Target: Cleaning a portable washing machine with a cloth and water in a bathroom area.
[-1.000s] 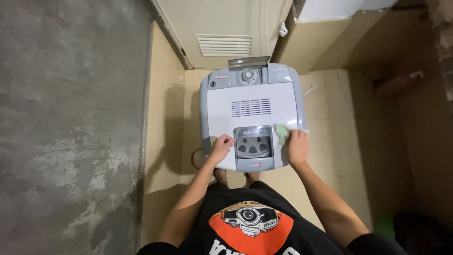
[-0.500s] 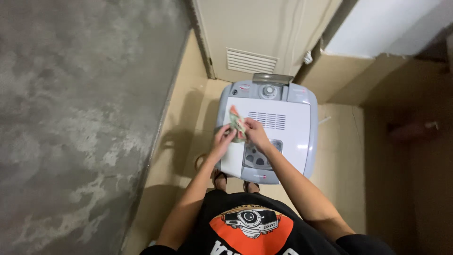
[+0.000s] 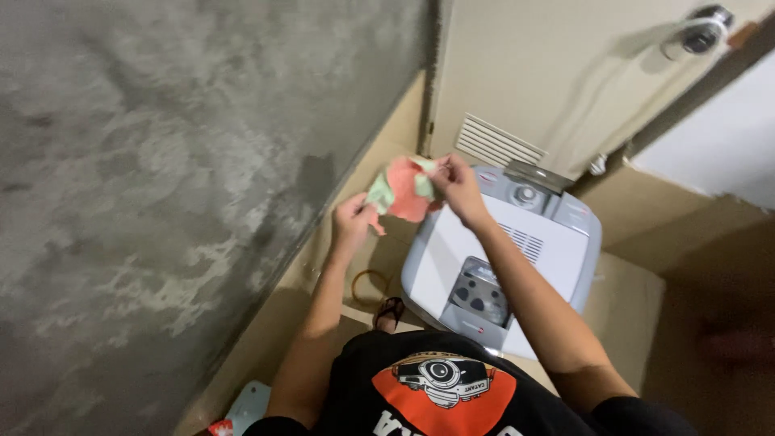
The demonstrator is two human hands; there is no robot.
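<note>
Both hands hold a cloth (image 3: 401, 194) up in the air, at about 10 o'clock from the washer (image 3: 508, 266) and over the floor gap beside the grey wall (image 3: 161, 178). The left hand (image 3: 353, 220) pinches its lower left corner; the right hand (image 3: 458, 187) pinches the top right edge at roughly 2 o'clock on the cloth. Each hand is closed narrowly on the fabric, fingers and thumb together.

The cloth looks light, thin and limp: it sags and folds between the two grips, coral-red on one face and pale green on the other. It likely gives no resistance and will not slip, so edges or corners are the sensible places to hold it, as it is held now.

The washer is the only container here. Its white lid is shut, and the small dark window (image 3: 478, 295) toward 6 o'clock shows only a blurred drum part; whether anything lies inside I cannot tell. A control knob (image 3: 526, 194) sits at the 12 o'clock end, near the vented door (image 3: 517, 97).
</note>
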